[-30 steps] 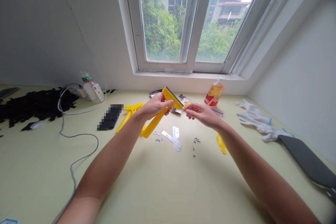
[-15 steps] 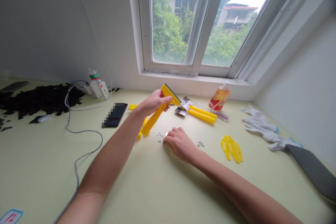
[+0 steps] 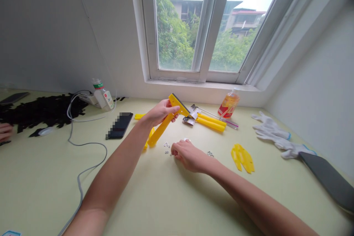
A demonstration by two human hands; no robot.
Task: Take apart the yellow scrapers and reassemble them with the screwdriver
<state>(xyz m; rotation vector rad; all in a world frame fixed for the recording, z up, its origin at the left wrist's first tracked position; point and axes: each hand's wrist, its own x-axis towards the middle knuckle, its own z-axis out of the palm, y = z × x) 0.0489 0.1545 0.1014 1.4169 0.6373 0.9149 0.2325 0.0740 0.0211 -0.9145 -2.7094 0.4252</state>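
Note:
My left hand (image 3: 162,112) is closed around a yellow scraper (image 3: 160,129), just below its wide head, which has a black strip along its edge. The handle slants down toward the table. My right hand (image 3: 189,155) rests low over the tabletop, fingers curled and tips together beside several small metal nuts (image 3: 166,144). Whether a nut sits between those fingertips is hidden. Behind that hand lie more yellow-handled scrapers (image 3: 211,122) with metal heads. Small screws (image 3: 210,153) lie just right of it, partly covered by the wrist.
Flat yellow plastic pieces (image 3: 242,158) lie at right, near white gloves (image 3: 273,132) and a dark grey flat object (image 3: 326,179). An orange drink bottle (image 3: 229,104) stands by the window. At left are a phone (image 3: 120,125), cable (image 3: 91,143), black scraps (image 3: 47,108) and another person's hand (image 3: 5,132).
The view has tilted slightly upward. My right fingertips have shifted slightly toward the nearest nuts. Another person's hand has appeared at the left edge. My left hand still holds the scraper.

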